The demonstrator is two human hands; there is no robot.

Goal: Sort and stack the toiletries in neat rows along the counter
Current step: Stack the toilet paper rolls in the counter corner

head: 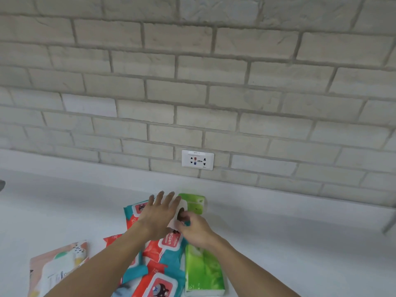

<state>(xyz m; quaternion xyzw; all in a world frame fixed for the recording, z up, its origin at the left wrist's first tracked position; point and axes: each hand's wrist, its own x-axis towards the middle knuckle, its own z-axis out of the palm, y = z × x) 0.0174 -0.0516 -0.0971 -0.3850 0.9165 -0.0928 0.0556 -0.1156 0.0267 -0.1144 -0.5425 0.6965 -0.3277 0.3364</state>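
- On the near left of the white worktop (300, 243), a pastel wipes pack (57, 269) lies flat, well apart from the wall.
- Just right of it, a heap of red-and-teal wipes packs (169, 251) overlaps at odd angles, running from the front edge back towards the wall.
- Over the far end of the heap, the left grip (159, 213), a bare hand, lies palm down with its fingers straight and spread. It presses on the top wipes pack (134, 213) and curls round nothing.
- Touching it on the right, the right grip (192, 228) has its fingers curled and pinches the edge of a pack at its white lid (182, 205). How much of the pack it holds I cannot tell.
- Beside the heap, a green tissue pack (203, 273) lies lengthwise and touches the wipes on its left side.
- Behind both grips, a second green tissue pack (196, 202) sits near the wall.
- Above it, a white wall socket (197, 160) is set low in the pale brick wall (214, 82).
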